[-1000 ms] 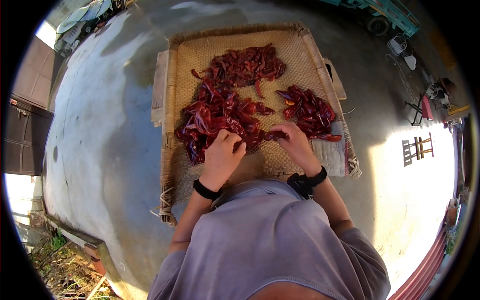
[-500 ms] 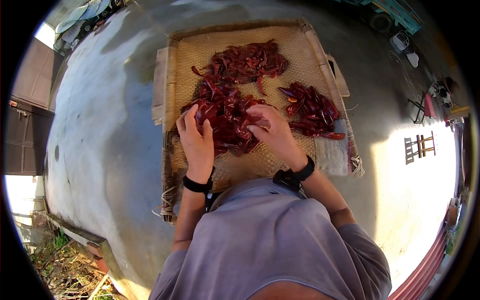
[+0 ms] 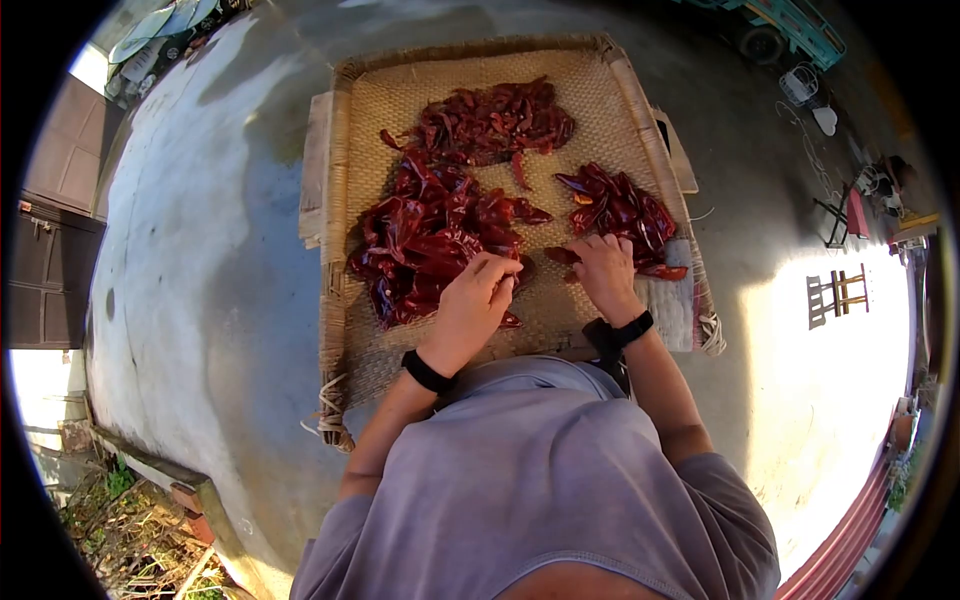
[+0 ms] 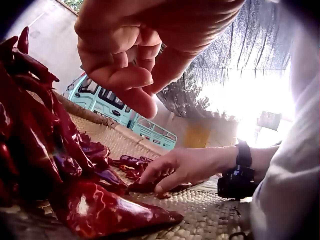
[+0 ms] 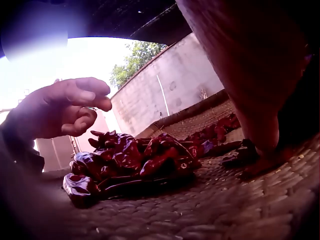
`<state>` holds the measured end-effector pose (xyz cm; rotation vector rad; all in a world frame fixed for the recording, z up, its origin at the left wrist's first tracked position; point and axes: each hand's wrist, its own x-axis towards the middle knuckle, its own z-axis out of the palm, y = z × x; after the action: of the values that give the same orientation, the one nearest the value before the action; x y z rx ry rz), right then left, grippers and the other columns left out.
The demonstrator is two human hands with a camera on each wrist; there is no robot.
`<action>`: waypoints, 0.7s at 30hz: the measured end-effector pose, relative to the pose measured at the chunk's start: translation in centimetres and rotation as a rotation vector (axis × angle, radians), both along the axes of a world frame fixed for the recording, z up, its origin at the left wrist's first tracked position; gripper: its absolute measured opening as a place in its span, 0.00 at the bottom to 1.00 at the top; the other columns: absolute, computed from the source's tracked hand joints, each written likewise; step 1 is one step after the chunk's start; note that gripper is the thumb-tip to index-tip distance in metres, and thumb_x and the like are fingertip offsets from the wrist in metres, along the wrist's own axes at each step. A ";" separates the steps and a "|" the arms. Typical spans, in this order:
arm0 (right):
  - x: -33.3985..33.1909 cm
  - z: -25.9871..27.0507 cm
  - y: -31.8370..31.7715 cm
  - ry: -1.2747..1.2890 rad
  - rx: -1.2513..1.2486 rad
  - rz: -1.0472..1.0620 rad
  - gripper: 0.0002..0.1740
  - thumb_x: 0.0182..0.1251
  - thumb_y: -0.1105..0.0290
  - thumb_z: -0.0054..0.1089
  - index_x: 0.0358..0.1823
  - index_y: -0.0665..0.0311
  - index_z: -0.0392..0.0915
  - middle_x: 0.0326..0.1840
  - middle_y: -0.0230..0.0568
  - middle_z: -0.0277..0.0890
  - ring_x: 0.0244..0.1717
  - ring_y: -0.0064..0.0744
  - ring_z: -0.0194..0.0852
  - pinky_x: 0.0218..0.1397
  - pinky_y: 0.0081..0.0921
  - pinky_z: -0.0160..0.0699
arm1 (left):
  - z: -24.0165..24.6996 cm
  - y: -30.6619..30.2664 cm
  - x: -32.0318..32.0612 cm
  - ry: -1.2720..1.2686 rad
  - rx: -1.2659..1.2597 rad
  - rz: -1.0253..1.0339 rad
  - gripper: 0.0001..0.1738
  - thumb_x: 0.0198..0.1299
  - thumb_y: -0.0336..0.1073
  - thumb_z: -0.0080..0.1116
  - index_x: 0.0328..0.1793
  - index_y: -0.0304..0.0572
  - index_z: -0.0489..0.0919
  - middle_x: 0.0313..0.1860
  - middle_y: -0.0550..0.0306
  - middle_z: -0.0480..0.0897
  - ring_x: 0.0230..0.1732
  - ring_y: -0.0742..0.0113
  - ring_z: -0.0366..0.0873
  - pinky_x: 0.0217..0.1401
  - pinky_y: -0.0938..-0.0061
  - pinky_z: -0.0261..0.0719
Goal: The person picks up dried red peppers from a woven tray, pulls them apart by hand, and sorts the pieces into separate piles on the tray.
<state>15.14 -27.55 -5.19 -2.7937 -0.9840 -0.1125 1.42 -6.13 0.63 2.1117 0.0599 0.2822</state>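
Glossy dried red chili peppers lie heaped at the left of a woven tray. My left hand hovers at the heap's near right edge. In the left wrist view its fingers are loosely bent, with nothing between them and the thumb. My right hand is low over the tray, beside a smaller pile of peppers. It holds a dark red chili pepper, whose end sticks out to the left of the fingers. The palm hides the rest of that pepper.
A third pile of smaller, drier-looking peppers lies at the tray's far end. The tray has a raised rim and stands above a concrete floor. A teal vehicle and a small chair are farther off.
Both hands first met over a pepper at the heap's near edge, then reached into the heap. Now they are apart: the left is back at the near edge, the right by the smaller pile with a pepper.
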 end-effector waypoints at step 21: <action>-0.5 4.7 -1.5 0.055 0.372 -0.213 0.30 0.60 0.71 0.71 0.66 0.56 0.75 0.69 0.46 0.70 0.70 0.52 0.66 0.70 0.45 0.68 | 0.3 0.9 -0.7 0.150 0.089 0.355 0.18 0.67 0.29 0.62 0.63 0.42 0.78 0.59 0.50 0.77 0.48 0.51 0.82 0.46 0.61 0.80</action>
<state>14.64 -29.07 -0.50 -2.5309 -0.5787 -0.2206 0.76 -5.27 0.96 2.2011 0.5220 0.3406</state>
